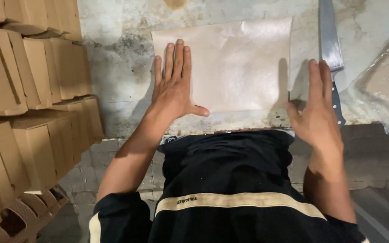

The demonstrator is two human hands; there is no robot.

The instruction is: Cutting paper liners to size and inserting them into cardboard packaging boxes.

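Worn concrete bench (122, 58), stained and pale. Paper sheet (230, 63) lies flat on it, straight ahead of you. Your left hand (174, 85) is pressed palm-down on the sheet's left edge, fingers together, thumb out. Your right hand (316, 112) is open, fingers straight, held edge-on just beside the sheet's right edge; can't tell if it touches. Knife (332, 54) lies just beyond it. Stacked cardboard boxes (37, 103) to your left.

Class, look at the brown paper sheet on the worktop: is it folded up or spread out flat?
Spread flat. The brown paper sheet lies open on the worktop, its edges showing, the left hand pressed flat on it.
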